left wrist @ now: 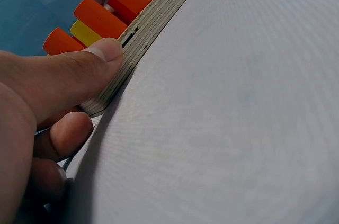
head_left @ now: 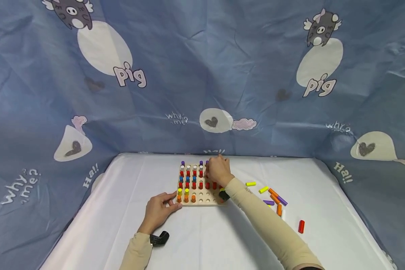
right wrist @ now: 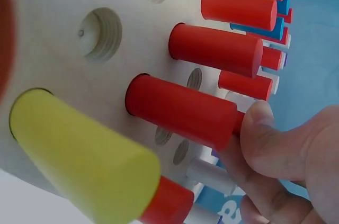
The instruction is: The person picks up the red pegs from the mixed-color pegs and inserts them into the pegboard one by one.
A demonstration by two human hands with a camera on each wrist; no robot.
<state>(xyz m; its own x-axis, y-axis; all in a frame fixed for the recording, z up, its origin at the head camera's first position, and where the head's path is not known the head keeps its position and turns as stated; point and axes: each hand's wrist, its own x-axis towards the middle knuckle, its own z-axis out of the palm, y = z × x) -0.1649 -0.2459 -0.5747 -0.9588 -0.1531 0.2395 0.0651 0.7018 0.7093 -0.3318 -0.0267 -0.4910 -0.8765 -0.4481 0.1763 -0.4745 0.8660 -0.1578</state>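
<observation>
A wooden peg board [head_left: 207, 203] holds rows of coloured pegs: purple, white, red, blue, yellow and orange. My left hand [head_left: 158, 212] grips its near left corner, thumb [left wrist: 106, 50] against the front edge and other fingers by the side. Orange pegs [left wrist: 98, 15] stand just past that thumb. Over the far right part of the board, my right hand [head_left: 219, 170] pinches a red peg [right wrist: 239, 122] between thumb and finger. Most of that peg is hidden behind a nearer standing red peg [right wrist: 183, 110]. A yellow peg [right wrist: 79, 155] stands closest to the right wrist camera.
Loose pegs lie on the white cloth right of the board: yellow pegs [head_left: 251, 183], orange [head_left: 279, 210], purple [head_left: 268, 202] and white [head_left: 283, 215]. One red peg [head_left: 301, 226] lies apart, nearer the front. A blue printed curtain [head_left: 202, 86] surrounds the table's back and sides.
</observation>
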